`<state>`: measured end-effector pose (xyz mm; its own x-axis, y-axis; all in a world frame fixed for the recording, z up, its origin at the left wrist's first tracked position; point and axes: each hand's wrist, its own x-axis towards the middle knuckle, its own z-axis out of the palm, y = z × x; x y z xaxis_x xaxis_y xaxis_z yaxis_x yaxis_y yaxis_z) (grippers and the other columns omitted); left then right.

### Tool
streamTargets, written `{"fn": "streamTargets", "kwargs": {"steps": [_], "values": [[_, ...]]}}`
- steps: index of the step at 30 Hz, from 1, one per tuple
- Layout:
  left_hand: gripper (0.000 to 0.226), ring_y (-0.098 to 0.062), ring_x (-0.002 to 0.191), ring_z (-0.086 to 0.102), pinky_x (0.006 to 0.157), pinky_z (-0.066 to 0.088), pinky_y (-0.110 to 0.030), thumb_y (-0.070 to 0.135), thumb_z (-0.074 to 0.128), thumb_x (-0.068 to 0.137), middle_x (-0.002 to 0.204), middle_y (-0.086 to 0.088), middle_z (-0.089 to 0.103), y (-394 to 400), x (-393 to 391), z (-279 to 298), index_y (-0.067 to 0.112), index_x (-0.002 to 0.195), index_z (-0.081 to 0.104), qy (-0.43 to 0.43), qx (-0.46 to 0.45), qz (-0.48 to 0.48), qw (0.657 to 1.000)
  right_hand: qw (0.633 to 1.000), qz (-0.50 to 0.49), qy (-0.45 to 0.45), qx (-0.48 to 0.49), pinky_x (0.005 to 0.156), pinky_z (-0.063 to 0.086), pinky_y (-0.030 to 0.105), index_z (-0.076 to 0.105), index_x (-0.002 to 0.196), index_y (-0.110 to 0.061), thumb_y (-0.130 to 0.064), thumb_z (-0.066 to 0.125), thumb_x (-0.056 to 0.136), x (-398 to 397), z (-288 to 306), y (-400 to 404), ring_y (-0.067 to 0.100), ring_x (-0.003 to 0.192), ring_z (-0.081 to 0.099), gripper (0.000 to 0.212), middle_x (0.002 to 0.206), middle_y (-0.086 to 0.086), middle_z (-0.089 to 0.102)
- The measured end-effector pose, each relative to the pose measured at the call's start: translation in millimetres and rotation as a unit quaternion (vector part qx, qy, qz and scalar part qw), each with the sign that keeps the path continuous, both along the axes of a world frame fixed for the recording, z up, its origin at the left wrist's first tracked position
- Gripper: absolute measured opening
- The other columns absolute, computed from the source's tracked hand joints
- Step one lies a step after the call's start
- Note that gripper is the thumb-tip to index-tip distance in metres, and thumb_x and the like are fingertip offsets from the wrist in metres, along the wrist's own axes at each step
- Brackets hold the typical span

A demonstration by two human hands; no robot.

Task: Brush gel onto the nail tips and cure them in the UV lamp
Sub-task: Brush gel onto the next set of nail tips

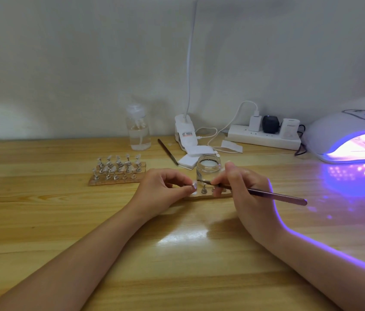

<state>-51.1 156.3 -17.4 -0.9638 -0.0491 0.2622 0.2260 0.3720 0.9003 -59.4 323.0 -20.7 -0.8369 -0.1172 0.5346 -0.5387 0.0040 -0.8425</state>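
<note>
Gel goes on, one nail tip at a time

Left hand (163, 187) pinches a nail tip (193, 184); right hand (242, 187) grips the brush (255, 192). One batch cures in the lit UV lamp (334, 135); another rack (117, 170) waits.

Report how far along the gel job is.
Done, apparently: one set of tips sits curing inside the lit UV lamp. In hand: the left hand pinches a nail tip while the right hand works the brush. Left, probably: the two full racks.

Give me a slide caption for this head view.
Right hand brushes gel onto a nail tip pinched by left hand.
</note>
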Motion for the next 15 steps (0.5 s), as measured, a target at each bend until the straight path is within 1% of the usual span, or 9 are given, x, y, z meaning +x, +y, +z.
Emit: {"fn": "streamTargets", "kwargs": {"steps": [3,6,8,10,12,15], "values": [[0.014,-0.016,0.064,0.053,0.061,0.043,-0.023,0.015,0.078,0.069,0.062,0.008,0.068,0.4,0.7,0.9,0.025,0.063,0.07,0.0,0.003,-0.002,1.0,0.999,-0.005,0.016,0.049,0.067,0.044,0.012,0.066,0.067,-0.018,-0.025,0.048,0.092,-2.0,0.7,-0.2,0.002,0.064,0.061,0.032,0.064,-0.002,0.067],[0.014,-0.016,0.064,0.053,0.061,0.043,-0.023,0.015,0.078,0.069,0.062,0.008,0.068,0.2,1.4,1.4,0.024,0.063,0.07,0.0,0.002,-0.002,1.0,0.999,0.013,0.003,0.048,0.064,0.045,0.009,0.068,0.07,-0.013,-0.035,0.046,0.086,0.2,0.6,-0.6,0.002,0.062,0.063,0.035,0.064,-0.003,0.067],[0.015,-0.016,0.064,0.052,0.06,0.042,-0.022,0.013,0.078,0.069,0.061,0.009,0.067,0.1,0.8,1.4,0.024,0.063,0.07,-0.003,-0.004,0.003,1.0,0.999,0.021,-0.003,0.03,0.063,0.044,0.008,0.068,0.067,-0.009,-0.037,0.046,0.083,1.4,-0.1,-0.9,0.003,0.058,0.063,0.039,0.059,0.0,0.067],[0.016,-0.015,0.063,0.051,0.056,0.04,-0.017,0.012,0.077,0.07,0.059,0.011,0.066,0.3,0.5,1.3,0.025,0.064,0.069,-0.004,-0.013,0.006,1.0,0.999,0.029,-0.012,0.014,0.065,0.044,0.008,0.068,0.063,-0.009,-0.038,0.047,0.082,2.3,-0.5,-1.1,0.005,0.055,0.062,0.04,0.054,0.002,0.065],[0.016,-0.015,0.062,0.05,0.054,0.039,-0.014,0.012,0.077,0.07,0.058,0.011,0.065,0.7,0.8,1.2,0.024,0.063,0.069,-0.004,-0.011,0.007,1.0,0.999,0.033,-0.016,0.007,0.068,0.043,0.007,0.068,0.06,-0.011,-0.038,0.05,0.084,2.4,-1.5,-0.6,0.007,0.054,0.061,0.04,0.05,0.003,0.063],[0.015,-0.016,0.064,0.052,0.06,0.042,-0.021,0.013,0.077,0.07,0.06,0.01,0.066,1.1,1.0,1.4,0.024,0.064,0.069,-0.003,-0.003,0.004,1.0,1.0,0.022,-0.018,-0.012,0.067,0.045,0.01,0.068,0.059,-0.015,-0.038,0.052,0.089,1.9,-1.9,0.2,0.009,0.054,0.061,0.041,0.051,0.003,0.063]]}}
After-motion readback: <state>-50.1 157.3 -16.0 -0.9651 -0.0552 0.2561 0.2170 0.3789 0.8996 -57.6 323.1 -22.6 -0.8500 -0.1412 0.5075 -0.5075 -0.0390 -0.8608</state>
